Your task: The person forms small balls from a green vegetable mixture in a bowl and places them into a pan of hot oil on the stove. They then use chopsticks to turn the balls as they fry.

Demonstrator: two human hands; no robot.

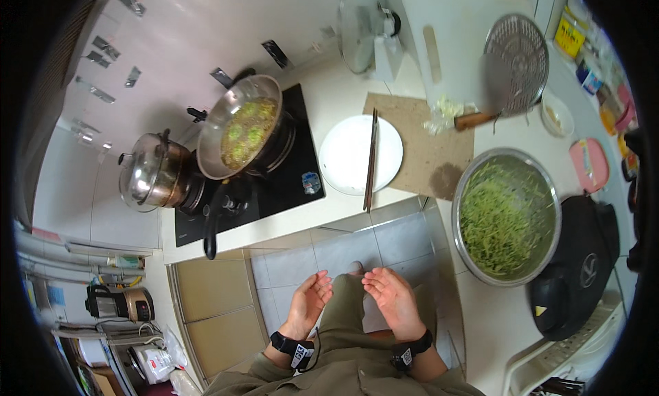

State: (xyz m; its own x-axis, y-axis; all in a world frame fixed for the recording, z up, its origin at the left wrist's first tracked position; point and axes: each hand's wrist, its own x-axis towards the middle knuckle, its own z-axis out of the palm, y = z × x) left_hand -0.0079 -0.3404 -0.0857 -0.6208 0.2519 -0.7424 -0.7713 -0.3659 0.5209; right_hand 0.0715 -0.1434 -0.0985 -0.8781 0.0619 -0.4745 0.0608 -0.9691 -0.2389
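Note:
My left hand and my right hand are held out in front of my body below the counter, palms partly turned up, fingers loosely curved, both holding nothing. Above them a white plate bears a pair of dark chopsticks. On the black cooktop, a frying pan holds bubbling oil with several green pieces. To my right, a steel bowl contains thin green shreds.
A lidded steel pot stands left of the pan. A perforated skimmer, white board, upright glass lid, small bowl, pink container and black bag crowd the right counter. A kettle-like appliance sits at lower left.

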